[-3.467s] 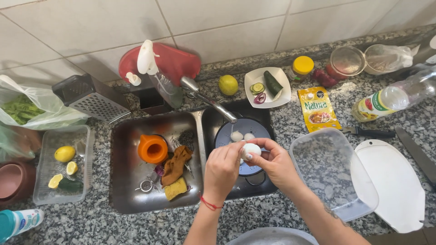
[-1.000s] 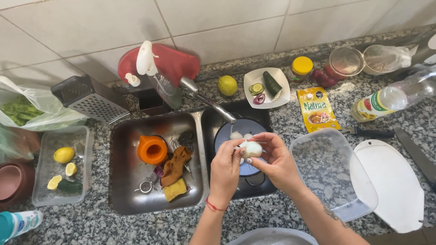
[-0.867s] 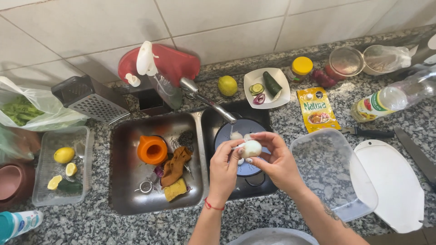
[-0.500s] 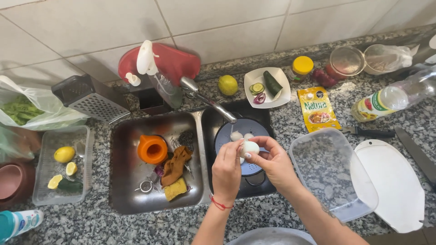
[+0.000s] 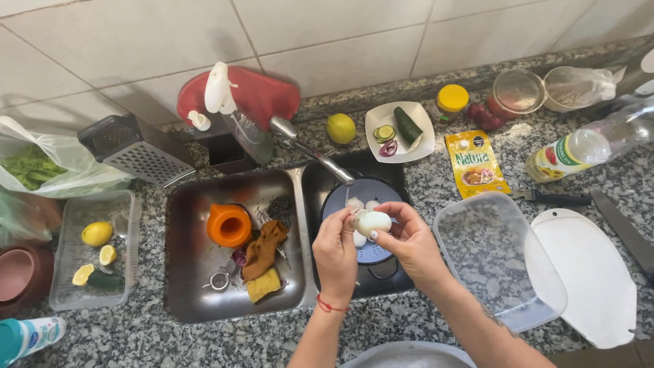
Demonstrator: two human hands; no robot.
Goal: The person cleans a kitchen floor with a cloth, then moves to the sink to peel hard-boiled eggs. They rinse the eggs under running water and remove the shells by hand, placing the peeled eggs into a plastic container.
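Note:
Both my hands hold a white boiled egg (image 5: pixel 373 222) over a dark blue pan (image 5: pixel 381 197) in the right sink basin. My left hand (image 5: pixel 335 251) pinches the egg's left end, where bits of shell show. My right hand (image 5: pixel 407 240) cups the egg from the right and below. More white eggs (image 5: pixel 354 203) lie in the pan under the faucet (image 5: pixel 313 151).
The left basin (image 5: pixel 191 272) holds an orange cup (image 5: pixel 229 225), a brown cloth and a yellow sponge. An upturned clear container (image 5: pixel 497 259), a white cutting board (image 5: pixel 587 272), knives, a yellow sachet (image 5: pixel 475 163) and an oil bottle (image 5: pixel 579 150) lie right. Grater (image 5: pixel 136 150) and lemon tray (image 5: pixel 88 252) sit left.
The egg has been turned between my hands while staying above the pan. My left fingers have shifted on its left end and more smooth white shows.

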